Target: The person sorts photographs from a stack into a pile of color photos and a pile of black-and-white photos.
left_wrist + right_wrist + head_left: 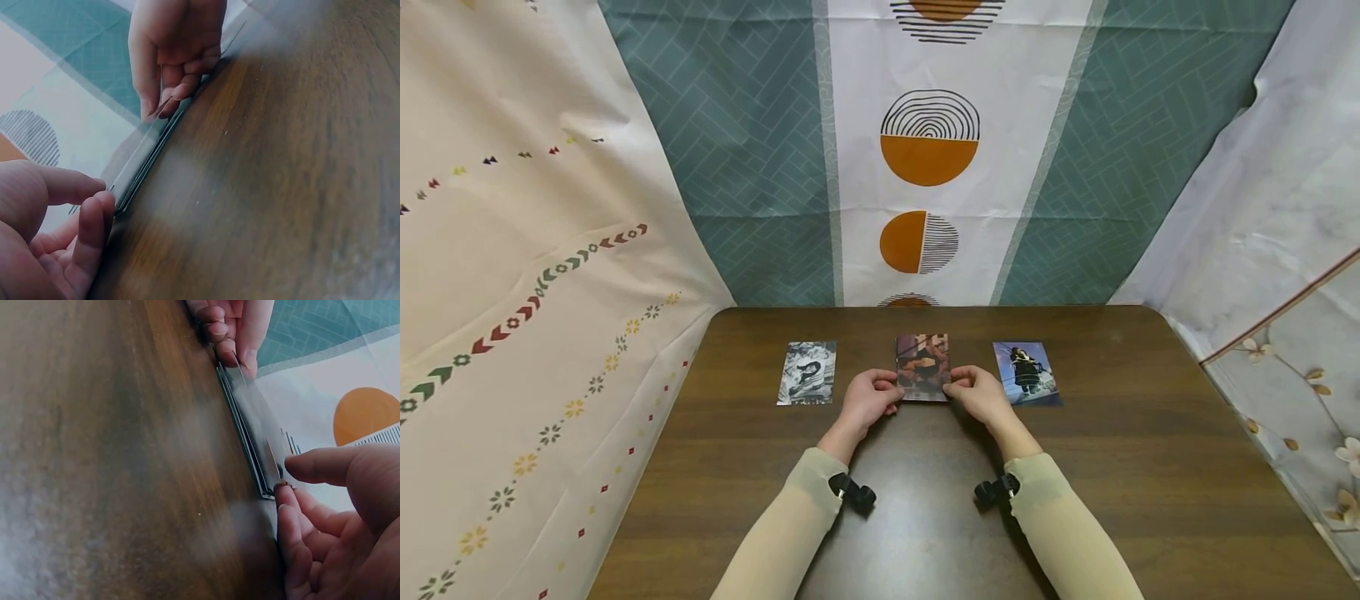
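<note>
Both hands pinch one picture card (922,367) with a dark reddish-brown image, at the middle of the wooden table. My left hand (871,396) holds its left edge between thumb and fingers. At the lower right corner, my right hand (979,393) pinches it the same way. In the right wrist view the held card (256,419) is raised at an angle just above a thin stack of cards (237,422). A black-and-white picture card (807,373) lies to the left of the hands, and a blue-toned picture card (1027,372) with a dark-clothed figure lies to the right.
The brown wooden table (917,517) ends at a patterned cloth hanging (760,167) behind the cards. Light printed cloths hang along the left (550,292) and right (1292,275) sides. Each sleeve has a black wrist camera (856,493) strapped at the cuff.
</note>
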`<state>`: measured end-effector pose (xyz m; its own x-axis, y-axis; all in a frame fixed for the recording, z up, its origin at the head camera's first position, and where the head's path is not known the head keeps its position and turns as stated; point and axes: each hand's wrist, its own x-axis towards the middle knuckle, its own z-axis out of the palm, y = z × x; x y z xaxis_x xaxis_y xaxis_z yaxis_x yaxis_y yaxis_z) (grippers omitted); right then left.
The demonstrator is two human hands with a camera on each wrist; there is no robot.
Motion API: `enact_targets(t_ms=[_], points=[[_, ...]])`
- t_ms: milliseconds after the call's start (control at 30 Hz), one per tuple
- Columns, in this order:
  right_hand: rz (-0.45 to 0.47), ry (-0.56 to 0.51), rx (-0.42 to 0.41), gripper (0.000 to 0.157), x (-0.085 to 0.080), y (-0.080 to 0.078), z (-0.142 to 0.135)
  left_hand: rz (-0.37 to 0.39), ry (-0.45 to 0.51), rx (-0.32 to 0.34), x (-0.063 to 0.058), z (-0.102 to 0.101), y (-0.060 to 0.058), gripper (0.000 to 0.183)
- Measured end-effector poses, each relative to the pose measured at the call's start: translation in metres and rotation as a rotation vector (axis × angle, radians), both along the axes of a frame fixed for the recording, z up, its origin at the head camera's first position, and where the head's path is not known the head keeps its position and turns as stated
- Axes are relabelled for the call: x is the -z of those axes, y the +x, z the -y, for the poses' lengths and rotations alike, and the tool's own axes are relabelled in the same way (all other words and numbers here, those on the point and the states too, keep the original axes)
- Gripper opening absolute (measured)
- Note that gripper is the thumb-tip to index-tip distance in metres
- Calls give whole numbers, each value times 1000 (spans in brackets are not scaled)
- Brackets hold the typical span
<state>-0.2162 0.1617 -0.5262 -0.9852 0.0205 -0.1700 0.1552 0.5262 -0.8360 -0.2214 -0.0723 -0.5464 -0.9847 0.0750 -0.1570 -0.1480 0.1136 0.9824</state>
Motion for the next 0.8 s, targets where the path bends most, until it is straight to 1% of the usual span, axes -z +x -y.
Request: enact_targets(t_ms=[267, 567, 800], points=[[-20, 14, -28, 42, 2, 1, -1, 6, 0, 0, -1, 0, 1, 33], [-34, 23, -39, 43, -1, 2, -1, -18, -6, 4, 0, 0, 0, 32], [-54, 20, -45, 44, 3, 2, -3, -8, 5, 14, -1, 0, 2, 33]])
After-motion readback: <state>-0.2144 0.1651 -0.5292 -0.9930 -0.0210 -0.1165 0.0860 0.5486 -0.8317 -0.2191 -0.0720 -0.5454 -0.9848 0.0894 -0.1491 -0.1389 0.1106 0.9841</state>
